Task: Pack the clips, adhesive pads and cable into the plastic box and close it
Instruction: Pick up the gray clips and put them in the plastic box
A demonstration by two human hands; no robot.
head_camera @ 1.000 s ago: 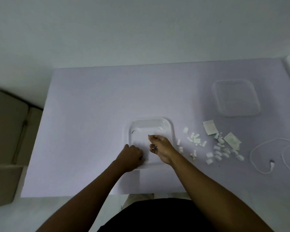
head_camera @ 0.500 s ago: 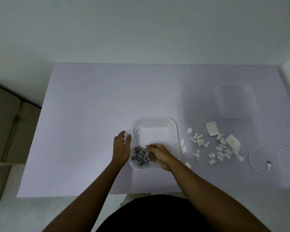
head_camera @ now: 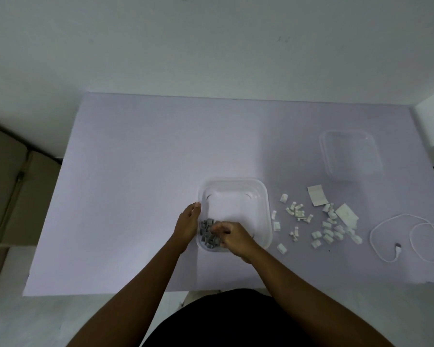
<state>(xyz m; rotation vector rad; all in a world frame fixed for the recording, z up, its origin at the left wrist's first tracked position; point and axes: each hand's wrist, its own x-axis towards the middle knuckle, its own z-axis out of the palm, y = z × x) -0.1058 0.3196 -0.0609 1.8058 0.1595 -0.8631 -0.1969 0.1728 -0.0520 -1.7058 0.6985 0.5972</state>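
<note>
**A:** Where is the plastic box (head_camera: 236,196)?

**B:** Near the front middle of the pale tabletop (head_camera: 135,171), open, with its clear walls showing. I'll place everything else from it.

**A:** What's inside?

**B:** A heap of grey clips (head_camera: 208,232) in the box's near left corner. The rest of its floor is bare.

**A:** And the hands?

**B:** The left hand (head_camera: 187,222) rests against the outside of the box's left wall, fingers loosely extended along it, gripping nothing that I can see. The right hand (head_camera: 234,237) reaches over the box's near rim, fingers (head_camera: 219,227) curled narrow right at the grey heap. Whether they pinch a clip I cannot tell; the hand hides it.

**A:** What is outside the box?

**B:** Just right of the box, white clips (head_camera: 321,229) lie scattered on the tabletop, some close to its right wall, others farther out. Among the farther ones are two flat adhesive pads (head_camera: 317,199), one toward the back, one more to the right. Well beyond those, farthest right of the box, the white cable (head_camera: 409,236) lies in loose loops, one plug end pointing toward the near edge.

**A:** The lid?

**B:** The clear lid (head_camera: 350,154) lies flat behind and to the right of the box, apart from it.
</note>
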